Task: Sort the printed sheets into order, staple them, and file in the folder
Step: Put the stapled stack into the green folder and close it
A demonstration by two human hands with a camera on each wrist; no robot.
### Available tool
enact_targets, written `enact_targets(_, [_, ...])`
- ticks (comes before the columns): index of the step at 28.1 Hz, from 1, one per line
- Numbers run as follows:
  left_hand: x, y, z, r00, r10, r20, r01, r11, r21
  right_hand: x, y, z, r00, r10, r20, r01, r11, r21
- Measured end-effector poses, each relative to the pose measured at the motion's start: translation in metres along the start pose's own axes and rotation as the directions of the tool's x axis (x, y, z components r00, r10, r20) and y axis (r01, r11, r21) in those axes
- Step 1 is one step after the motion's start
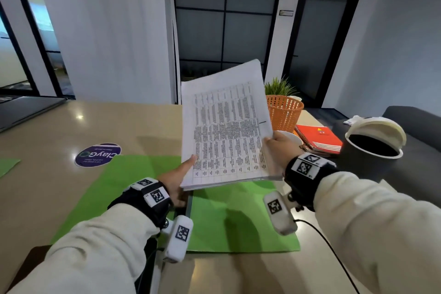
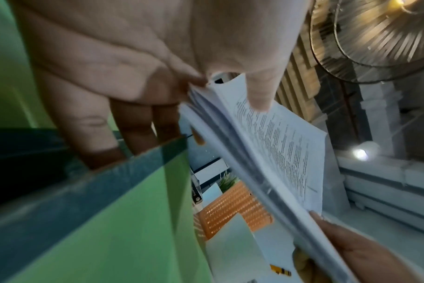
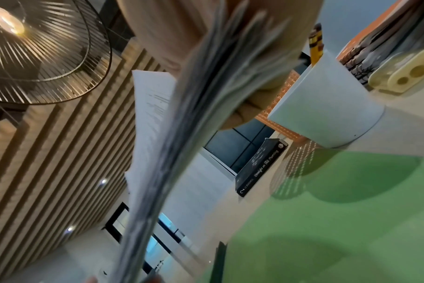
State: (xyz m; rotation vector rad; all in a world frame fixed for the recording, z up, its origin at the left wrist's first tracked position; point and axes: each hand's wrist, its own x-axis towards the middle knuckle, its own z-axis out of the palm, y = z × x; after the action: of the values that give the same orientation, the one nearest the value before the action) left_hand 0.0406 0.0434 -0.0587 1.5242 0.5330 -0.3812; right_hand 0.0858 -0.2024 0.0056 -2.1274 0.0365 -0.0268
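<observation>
A thick stack of printed sheets (image 1: 226,126) with a table on its top page is held tilted above the open green folder (image 1: 133,174), which lies flat on the beige table (image 1: 47,138). My left hand (image 1: 177,180) grips the stack's near left corner, thumb on top and fingers underneath, as the left wrist view shows on the sheets (image 2: 278,145). My right hand (image 1: 278,148) grips the right edge, thumb on the top page. In the right wrist view the stack's edge (image 3: 172,153) is blurred, above the folder (image 3: 327,220). No stapler is in view.
At the right stand an orange mesh basket (image 1: 284,112), a small green plant (image 1: 278,87), red spiral notebooks (image 1: 319,138) and a white cup (image 3: 327,113). A white swing-lid bin (image 1: 374,141) sits off the table. A purple round sticker (image 1: 97,154) and a dark laptop (image 1: 26,108) lie left.
</observation>
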Motion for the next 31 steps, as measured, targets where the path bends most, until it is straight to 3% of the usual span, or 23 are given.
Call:
enact_targets(6, [-0.002, -0.002, -0.004, 0.988, 0.078, -0.135, -0.091, 0.991, -0.095, 0.003, 0.014, 0.018, 0.987, -0.006, 0.163, -0.008, 0.996, 0.087])
enact_targets(8, [-0.001, -0.005, -0.003, 0.98, 0.054, -0.192, -0.08, 0.988, -0.131, -0.002, 0.021, 0.019, 0.962, 0.04, 0.27, 0.002, 0.988, -0.152])
enact_targets(10, [0.002, -0.009, -0.004, 0.976, 0.038, -0.216, -0.074, 0.984, -0.163, -0.007, 0.035, 0.018, 0.921, 0.151, 0.36, 0.045, 0.875, -0.481])
enact_targets(13, [0.003, -0.009, -0.003, 0.975, 0.038, -0.217, -0.076, 0.982, -0.171, -0.011, 0.057, 0.019, 0.856, 0.276, 0.437, 0.097, 0.745, -0.66])
enact_targets(20, [0.001, -0.011, -0.002, 0.968, -0.001, -0.253, -0.056, 0.974, -0.219, -0.006, 0.07, 0.033, 0.859, 0.253, 0.444, 0.195, 0.641, -0.742])
enact_targets(23, [0.004, -0.004, -0.014, 0.963, 0.003, -0.269, -0.067, 0.971, -0.23, -0.005, 0.069, 0.034, 0.848, 0.262, 0.46, 0.201, 0.645, -0.737])
enact_targets(28, [0.015, 0.008, -0.05, 0.938, 0.015, -0.346, -0.042, 0.997, -0.071, -0.007, 0.072, 0.028, 0.844, 0.22, 0.49, 0.211, 0.704, -0.679])
enact_targets(31, [0.016, 0.0, -0.055, 0.949, 0.0, -0.314, 0.026, 0.997, 0.077, -0.007, 0.073, 0.028, 0.842, 0.21, 0.497, 0.207, 0.724, -0.658])
